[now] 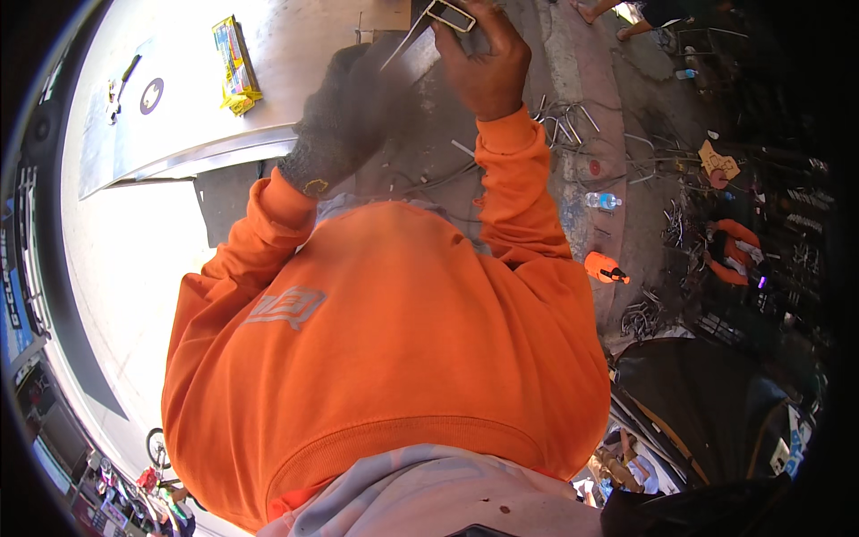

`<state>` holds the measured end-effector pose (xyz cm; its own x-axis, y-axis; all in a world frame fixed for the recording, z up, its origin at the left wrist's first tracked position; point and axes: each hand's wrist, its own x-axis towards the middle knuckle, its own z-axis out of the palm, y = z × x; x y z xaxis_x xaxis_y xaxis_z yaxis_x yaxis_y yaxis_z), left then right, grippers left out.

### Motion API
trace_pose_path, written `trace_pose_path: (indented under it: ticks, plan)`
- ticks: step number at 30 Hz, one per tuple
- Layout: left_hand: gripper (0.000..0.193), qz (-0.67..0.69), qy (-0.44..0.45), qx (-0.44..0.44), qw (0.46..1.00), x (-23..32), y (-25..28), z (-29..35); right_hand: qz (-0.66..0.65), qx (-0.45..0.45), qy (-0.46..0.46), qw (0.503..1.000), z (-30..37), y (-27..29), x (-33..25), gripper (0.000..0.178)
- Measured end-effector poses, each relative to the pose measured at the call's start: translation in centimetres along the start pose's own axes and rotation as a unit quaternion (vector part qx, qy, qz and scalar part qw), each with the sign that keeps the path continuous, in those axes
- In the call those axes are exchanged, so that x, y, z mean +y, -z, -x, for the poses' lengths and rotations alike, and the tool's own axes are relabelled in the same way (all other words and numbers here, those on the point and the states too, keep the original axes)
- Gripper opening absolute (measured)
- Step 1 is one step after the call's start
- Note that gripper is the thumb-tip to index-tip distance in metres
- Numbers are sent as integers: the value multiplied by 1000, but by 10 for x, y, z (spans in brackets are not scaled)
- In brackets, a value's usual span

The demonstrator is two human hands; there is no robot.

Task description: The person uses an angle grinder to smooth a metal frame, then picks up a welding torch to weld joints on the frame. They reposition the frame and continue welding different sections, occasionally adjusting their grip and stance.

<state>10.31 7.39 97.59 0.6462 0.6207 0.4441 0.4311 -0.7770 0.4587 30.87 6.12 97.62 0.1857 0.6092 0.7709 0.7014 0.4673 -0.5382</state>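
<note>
My right hand [488, 67] is bare and closed, its fingers gripping a hollow rectangular metal piece [461, 15] that looks like the open end of a tube. From this piece a thin bright edge slants down toward my left hand [344, 112]. That hand wears a dark grey glove and is smeared, so its fingers and anything in them cannot be made out. It is beside the edge of a pale table [179, 54]. On the tabletop lie a long yellow packet [234, 72], a ring-shaped disc [152, 96] and a small dark-handled tool [121, 88].
Cables and bent metal rods [565, 121] lie on the ground at right. Farther right are a water bottle [602, 200], an orange bottle [604, 267], a heap of metal pieces [680, 224] and another person in orange [735, 251]. Someone's foot [624, 34] shows at the upper right.
</note>
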Motion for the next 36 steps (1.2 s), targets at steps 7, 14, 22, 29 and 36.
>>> trace_pose_path:
  ticks: [7, 14, 22, 29, 36]
  plan:
    - [58, 99, 33, -86, 991, -10, 6, 7, 5, -29, 61, 998, 10, -6, 19, 26]
    - [58, 406, 286, -243, 833, -49, 7, 79, -178, -38, -271, 945, 124, -4, 57, 24]
    - [40, 331, 412, -280, 802, -45, -61, 162, -4, -52, -470, 881, 232, -39, 23, 25]
    - [33, 377, 512, -100, 765, -27, -54, 179, -116, -79, -609, 781, 259, -62, -9, 34]
    - [34, 570, 412, -44, 710, -66, -58, 197, -128, -127, -553, 814, 248, -90, -46, 37]
